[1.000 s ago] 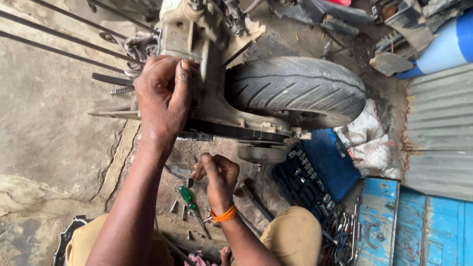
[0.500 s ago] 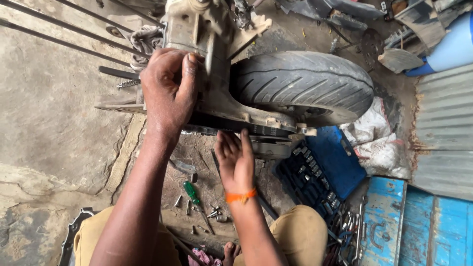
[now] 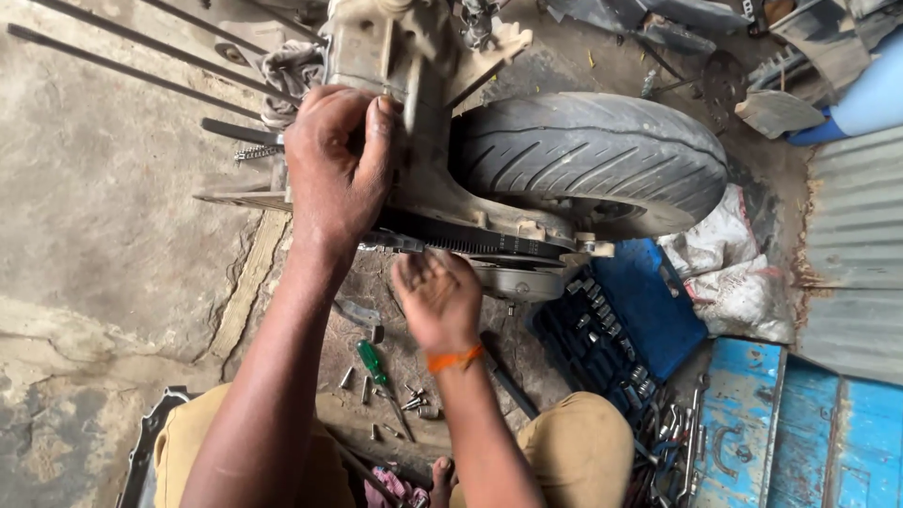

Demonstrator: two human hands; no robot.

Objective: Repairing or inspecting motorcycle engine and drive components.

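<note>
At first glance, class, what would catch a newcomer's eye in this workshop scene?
The big black tyre at upper centre, tread facing the camera. Beside it the left hand grips the grimy engine casing, while the right hand reaches up to the toothed drive belt. A green-handled screwdriver lies among loose bolts on the floor below.

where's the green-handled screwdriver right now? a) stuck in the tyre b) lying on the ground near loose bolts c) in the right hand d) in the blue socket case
b: the green-handled screwdriver lies on the ground beside loose bolts, below the right hand, which is up at the toothed belt.
</note>
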